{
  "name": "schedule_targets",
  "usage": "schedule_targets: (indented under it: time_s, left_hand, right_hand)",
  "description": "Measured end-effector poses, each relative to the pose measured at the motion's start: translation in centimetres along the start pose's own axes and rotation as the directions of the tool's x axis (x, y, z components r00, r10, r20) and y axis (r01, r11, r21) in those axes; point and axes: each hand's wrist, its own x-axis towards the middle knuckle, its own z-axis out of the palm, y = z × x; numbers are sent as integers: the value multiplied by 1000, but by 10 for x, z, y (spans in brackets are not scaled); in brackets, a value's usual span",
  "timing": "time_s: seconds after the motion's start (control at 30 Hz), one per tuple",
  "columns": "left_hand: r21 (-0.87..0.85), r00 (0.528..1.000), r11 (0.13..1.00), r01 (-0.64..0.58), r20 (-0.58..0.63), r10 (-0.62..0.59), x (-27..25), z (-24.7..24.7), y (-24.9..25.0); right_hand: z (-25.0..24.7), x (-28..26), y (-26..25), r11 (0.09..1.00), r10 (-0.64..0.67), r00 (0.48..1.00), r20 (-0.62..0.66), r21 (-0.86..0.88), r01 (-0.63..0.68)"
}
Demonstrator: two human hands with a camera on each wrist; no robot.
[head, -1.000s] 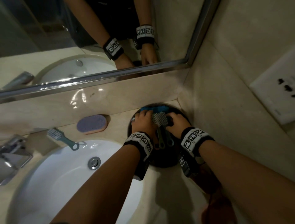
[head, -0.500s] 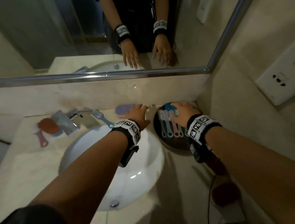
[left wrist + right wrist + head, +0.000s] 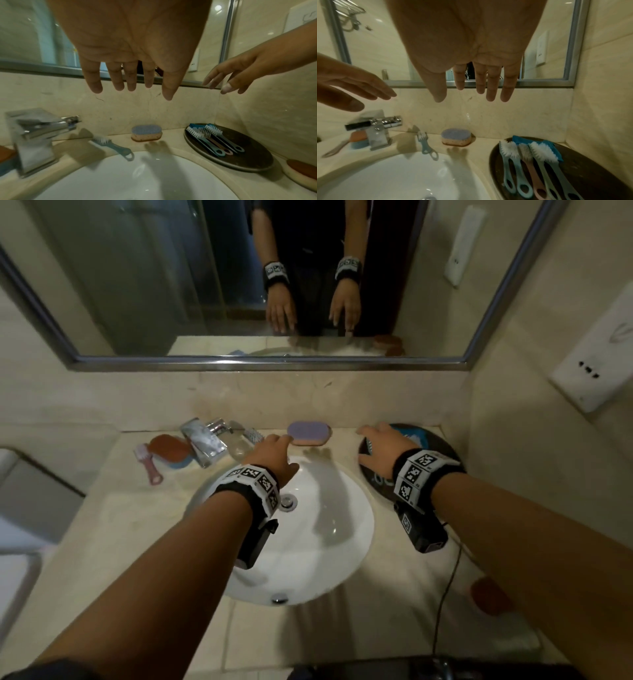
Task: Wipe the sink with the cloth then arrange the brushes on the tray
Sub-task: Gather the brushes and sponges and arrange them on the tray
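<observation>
Both hands [image 3: 274,453] [image 3: 383,450] spread, holding nothing; tray [image 3: 590,169] holds five brushes [image 3: 527,169], a sixth [image 3: 426,146] beside sink [image 3: 325,525]

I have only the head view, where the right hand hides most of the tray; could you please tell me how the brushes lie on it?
Observer: The brushes lie side by side on the tray, bristles toward the wall.
Operator: Thank you; does the right hand hold anything?
Observer: No, its fingers are straight and empty above the tray.
Operator: And the brush behind the left hand?
Observer: That blue brush lies on the counter between the tap and the sponge, its handle loop reaching the sink rim.
</observation>
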Motion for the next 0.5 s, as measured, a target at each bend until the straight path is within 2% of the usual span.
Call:
schedule_targets:
  time_s: [0.13,0.33,0.5]
  left_hand:
    - [-10,994,998,64,-87,-64,-32,-9,-7]
    - [-61,995,993,100,-25,-102,-82,13,7]
    - [-100,982,985,143,-111,-154,-100,-3,-15]
  right_hand:
    - [-1,-17,-22,995,-87,996,-28,54,89]
    - [28,-54,-30,990,-135,991,23,36,134]
    - [12,-56,-53,988,-156,988,1,0,156]
